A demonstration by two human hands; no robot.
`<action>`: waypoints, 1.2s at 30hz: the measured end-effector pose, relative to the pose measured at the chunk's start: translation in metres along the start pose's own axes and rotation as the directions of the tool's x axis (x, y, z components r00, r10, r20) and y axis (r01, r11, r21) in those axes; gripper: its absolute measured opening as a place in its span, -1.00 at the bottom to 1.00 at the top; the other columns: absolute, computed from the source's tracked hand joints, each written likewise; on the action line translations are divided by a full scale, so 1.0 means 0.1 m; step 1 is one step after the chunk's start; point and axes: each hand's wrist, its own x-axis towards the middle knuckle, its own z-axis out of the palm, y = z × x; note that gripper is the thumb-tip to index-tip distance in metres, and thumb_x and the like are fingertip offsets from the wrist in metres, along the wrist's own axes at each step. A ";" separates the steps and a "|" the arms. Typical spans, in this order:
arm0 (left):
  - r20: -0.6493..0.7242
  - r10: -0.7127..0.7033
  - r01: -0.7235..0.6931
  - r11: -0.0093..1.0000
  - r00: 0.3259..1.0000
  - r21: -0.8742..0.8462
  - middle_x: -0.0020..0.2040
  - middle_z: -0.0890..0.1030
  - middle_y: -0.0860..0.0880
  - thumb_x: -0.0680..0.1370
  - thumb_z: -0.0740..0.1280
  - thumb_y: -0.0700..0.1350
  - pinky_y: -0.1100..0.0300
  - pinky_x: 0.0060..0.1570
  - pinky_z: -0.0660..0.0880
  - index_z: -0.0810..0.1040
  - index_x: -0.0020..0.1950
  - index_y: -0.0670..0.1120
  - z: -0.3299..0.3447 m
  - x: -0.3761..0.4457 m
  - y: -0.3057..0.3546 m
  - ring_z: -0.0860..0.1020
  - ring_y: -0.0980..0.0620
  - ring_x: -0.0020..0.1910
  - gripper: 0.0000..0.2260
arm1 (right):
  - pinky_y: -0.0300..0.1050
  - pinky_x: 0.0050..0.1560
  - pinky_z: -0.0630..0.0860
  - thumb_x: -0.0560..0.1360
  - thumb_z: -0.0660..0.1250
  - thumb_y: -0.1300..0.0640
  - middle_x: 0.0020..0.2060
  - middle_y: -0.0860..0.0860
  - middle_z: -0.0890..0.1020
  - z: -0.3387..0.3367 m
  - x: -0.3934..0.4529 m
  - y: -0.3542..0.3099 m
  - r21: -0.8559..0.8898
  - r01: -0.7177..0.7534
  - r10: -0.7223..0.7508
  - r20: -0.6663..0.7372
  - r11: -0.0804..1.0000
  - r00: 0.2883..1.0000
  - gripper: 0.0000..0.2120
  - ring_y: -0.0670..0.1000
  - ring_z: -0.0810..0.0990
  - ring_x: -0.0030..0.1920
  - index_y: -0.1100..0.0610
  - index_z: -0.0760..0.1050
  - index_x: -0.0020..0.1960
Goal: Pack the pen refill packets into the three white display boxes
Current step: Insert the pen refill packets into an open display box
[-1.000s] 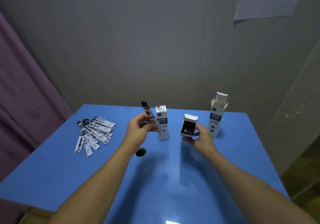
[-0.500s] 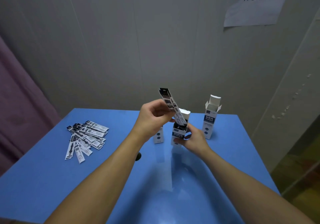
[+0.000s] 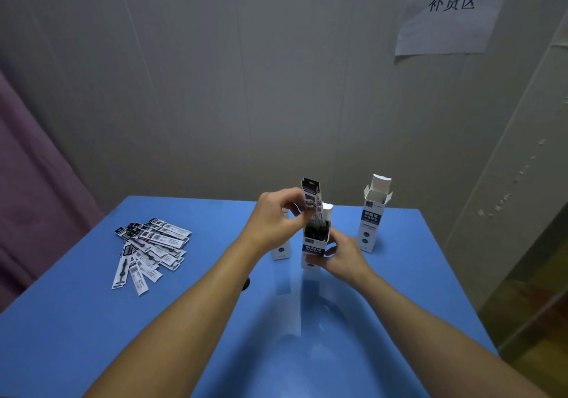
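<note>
Lowered now, packet (image 3: 311,201) apparently enters box (image 3: 314,245) (blue table (image 3: 92,320), grey wall (image 3: 215,74)).

We see two bare forearms, no sleeves reaching into view. The left hand (image 3: 273,221) and right hand (image 3: 344,257) wear nothing (no rings, watch or gloves).

1. The left hand (image 3: 273,222) is covering most of the leftmost box (image 3: 281,248) — only its lower part is showing.
2. The held packet (image 3: 311,199) is disappearing at its lower end into the middle box (image 3: 315,247).
3. Print on the packet pile (image 3: 150,245) is reading too small.
4. A dark spot (image 3: 246,284) is peeking from behind the left forearm — unidentifiable.
</note>
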 end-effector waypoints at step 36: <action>0.040 0.004 -0.022 0.877 0.999 0.480 0.06 0.45 0.15 0.50 0.47 0.09 0.11 0.23 0.35 0.73 -0.07 0.11 0.06 0.05 -0.13 0.28 0.06 0.14 -0.91 | 0.01 -0.04 0.61 0.28 0.60 0.05 -0.09 -0.12 0.67 0.07 0.07 -0.04 -0.025 0.012 -0.011 0.036 1.000 0.999 -0.56 -0.05 0.61 -0.04 -0.05 0.56 0.12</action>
